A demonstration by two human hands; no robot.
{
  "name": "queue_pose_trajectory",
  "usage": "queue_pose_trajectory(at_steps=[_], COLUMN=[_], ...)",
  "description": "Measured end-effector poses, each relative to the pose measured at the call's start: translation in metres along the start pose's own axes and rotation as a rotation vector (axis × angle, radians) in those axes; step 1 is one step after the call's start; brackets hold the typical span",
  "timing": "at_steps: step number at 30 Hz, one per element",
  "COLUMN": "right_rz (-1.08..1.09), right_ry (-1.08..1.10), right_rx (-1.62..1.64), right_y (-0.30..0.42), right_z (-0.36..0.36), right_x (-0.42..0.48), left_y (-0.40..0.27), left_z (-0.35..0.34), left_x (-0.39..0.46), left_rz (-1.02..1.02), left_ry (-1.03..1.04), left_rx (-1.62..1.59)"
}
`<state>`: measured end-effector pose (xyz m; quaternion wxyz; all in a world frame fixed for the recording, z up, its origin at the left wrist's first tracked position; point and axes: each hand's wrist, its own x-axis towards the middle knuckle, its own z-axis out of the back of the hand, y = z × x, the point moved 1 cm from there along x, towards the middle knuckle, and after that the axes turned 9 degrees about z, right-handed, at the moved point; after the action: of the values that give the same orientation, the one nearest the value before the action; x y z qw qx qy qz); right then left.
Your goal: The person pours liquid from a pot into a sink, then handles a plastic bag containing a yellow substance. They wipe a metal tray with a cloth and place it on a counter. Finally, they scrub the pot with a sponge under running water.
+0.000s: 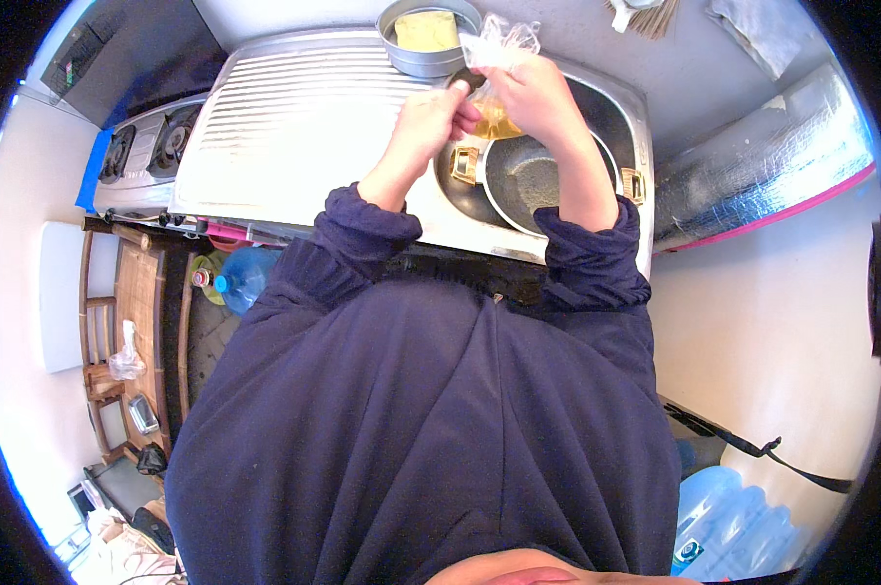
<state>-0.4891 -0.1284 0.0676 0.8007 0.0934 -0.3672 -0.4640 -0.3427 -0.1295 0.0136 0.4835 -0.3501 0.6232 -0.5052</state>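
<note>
My right hand (532, 91) grips the gathered top of a clear plastic bag (500, 40). Yellow liquid (495, 121) fills the bag's lower part, which hangs over the sink. Close by on the left is my left hand (429, 121), fingers curled against the bag's side; whether it holds the bag or a small dark thing by its thumb is unclear. Below the hands, a dark-lined pot (532, 179) with gold-coloured handles sits in the sink basin (459, 194), partly hidden by my right forearm. Behind the hands stands a round metal pan (422, 66) with a yellow sponge (427, 31) inside.
A ribbed steel drainboard (287, 131) extends left of the basin towards a gas stove (137, 150). Silvery foil sheeting (769, 161) lines the right wall. Below left are a blue water jug (247, 278) and a bamboo bench (137, 292). Blue plastic bottles (733, 519) stand low right.
</note>
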Motion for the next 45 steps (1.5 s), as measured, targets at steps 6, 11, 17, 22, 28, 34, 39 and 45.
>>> queue_pose_trajectory(at_steps=[6, 11, 17, 22, 28, 34, 39, 45], right_rz=[-0.021, 0.008, 0.199, -0.027, -0.25, -0.146, 0.066, -0.118], right_ry=[0.032, -0.13, -0.382, -0.637, -0.634, -0.577, -0.215, 0.188], right_rx=[-0.113, -0.053, -0.007, -0.014, -0.205, -0.266, -0.085, 0.764], right_y=[-0.004, 0.001, -0.005, -0.013, -0.006, -0.037, -0.04, -0.048], right_z=[-0.009, -0.013, -0.022, -0.046, -0.082, -0.078, -0.037, -0.022], right_x=[-0.014, -0.035, -0.06, -0.102, -0.072, -0.069, -0.069, -0.051], left_y=[-0.001, -0.006, 0.023, -0.013, -0.021, -0.017, -0.048, -0.061], left_z=[-0.033, -0.048, -0.04, -0.038, -0.053, -0.05, -0.017, -0.005], left_x=[0.0, 0.004, 0.051, 0.054, 0.037, 0.03, 0.02, 0.011], left_rz=[0.353, 0.463, 0.465, 0.516, 0.504, 0.599, 0.352, -0.831], left_ry=[0.336, 0.27, 0.225, 0.211, 0.422, 0.624, 0.62, 0.272], left_rx=[-0.574, -0.762, -0.723, -0.521, -0.821, -0.661, 0.58, 1.747])
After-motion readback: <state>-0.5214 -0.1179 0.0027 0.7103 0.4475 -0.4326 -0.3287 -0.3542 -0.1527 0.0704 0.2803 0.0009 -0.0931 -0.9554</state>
